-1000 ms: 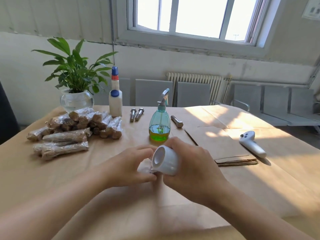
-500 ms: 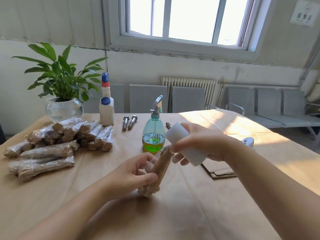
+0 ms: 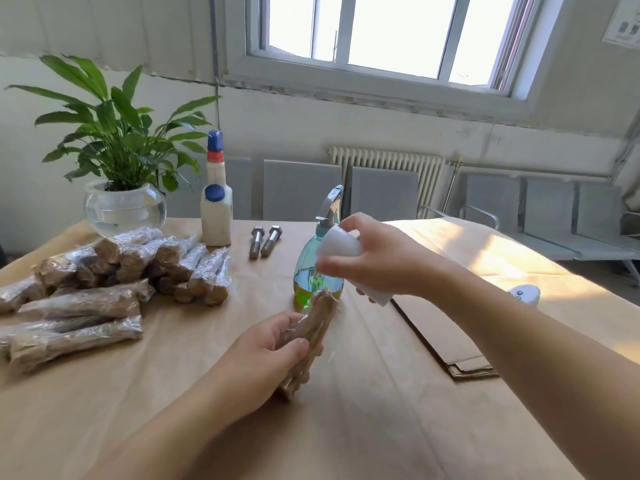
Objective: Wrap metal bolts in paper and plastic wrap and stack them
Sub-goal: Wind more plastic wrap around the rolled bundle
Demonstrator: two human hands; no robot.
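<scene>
Waiting room: bench seats (image 3: 540,209); radiator (image 3: 388,164)

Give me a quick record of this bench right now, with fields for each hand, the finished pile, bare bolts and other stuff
left hand: grips a wrapped bolt, tilted
right hand: holds the white plastic wrap roll, raised
finished pile: wrapped bolts, table's left
bare bolts: two, side by side
other: spray bottle, glue bottle, potted plant

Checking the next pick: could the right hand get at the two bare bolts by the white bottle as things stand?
Probably not directly: the right hand grips the plastic wrap roll, and the spray bottle stands between it and the bare bolts.
</scene>
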